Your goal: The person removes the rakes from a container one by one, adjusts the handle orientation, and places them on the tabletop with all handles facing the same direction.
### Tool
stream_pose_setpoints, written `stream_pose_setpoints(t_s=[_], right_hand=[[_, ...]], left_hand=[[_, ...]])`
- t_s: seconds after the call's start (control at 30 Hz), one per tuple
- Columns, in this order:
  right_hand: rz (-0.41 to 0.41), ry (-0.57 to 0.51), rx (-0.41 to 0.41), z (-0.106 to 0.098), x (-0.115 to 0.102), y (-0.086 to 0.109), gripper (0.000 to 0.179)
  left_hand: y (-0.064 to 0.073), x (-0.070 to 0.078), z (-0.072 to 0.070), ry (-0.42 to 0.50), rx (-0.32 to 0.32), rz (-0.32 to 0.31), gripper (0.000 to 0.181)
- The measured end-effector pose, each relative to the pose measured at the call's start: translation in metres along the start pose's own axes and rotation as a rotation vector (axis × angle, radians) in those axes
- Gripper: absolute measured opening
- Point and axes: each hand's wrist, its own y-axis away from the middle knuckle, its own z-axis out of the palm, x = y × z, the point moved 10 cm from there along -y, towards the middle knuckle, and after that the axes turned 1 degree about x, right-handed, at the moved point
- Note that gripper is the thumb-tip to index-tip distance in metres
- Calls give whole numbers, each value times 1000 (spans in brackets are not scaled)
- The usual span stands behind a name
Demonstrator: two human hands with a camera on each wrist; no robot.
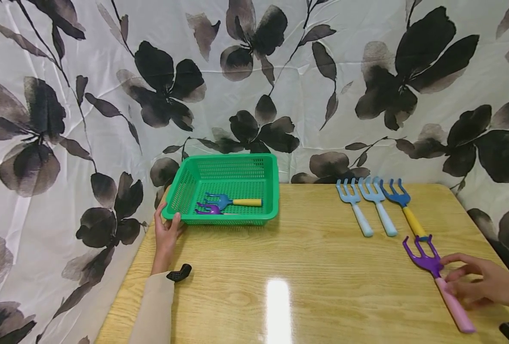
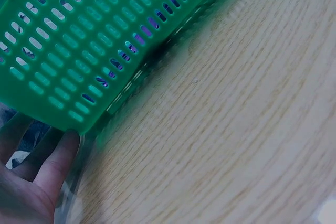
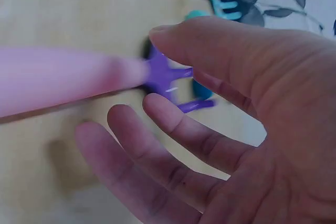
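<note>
My left hand (image 1: 167, 239) touches the near left corner of a green plastic basket (image 1: 224, 219), fingers along its left side and thumb at its front. In the left wrist view, those fingers look fairly straight against the basket's corner (image 2: 73, 121). My right hand (image 1: 482, 282) hovers around a purple hand fork (image 1: 428, 263) with a pink handle. Seen from the right wrist, the thumb and loosely bent fingers lie apart on either side of the pink handle (image 3: 68, 77), not closed round it. Its tines come right up to the yellow handle (image 1: 414, 223) of a blue fork.
Two light blue hand forks (image 1: 355, 210) lie to the left of the blue fork at the table's back right. Inside the basket are a blue fork with a yellow handle (image 1: 246, 202) and a purple fork (image 1: 209, 209). A floral cloth (image 1: 323, 95) hangs behind the wooden table (image 1: 323, 277).
</note>
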Motion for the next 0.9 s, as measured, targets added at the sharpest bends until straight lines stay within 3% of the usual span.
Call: stream_pose_setpoints(t_s=[0.17,0.27,0.43,0.7,0.9], right_hand=[[-61,99,56,-21,-54,-14,56],[-163,159,65,-27,-92,-23,56],[-359,247,62,-30,-156,-38,52],[-596,374,97,-18,-257,-62,56],[-672,452,56,-1,-325,-89,60]], left_hand=[[-2,-1,-3,17,2,7,70],[-4,-2,-4,33,1,25,71],[-13,-17,-8,36,0,45,72],[-17,-22,-10,-18,18,84,69],[-12,-14,-8,4,8,66,66]])
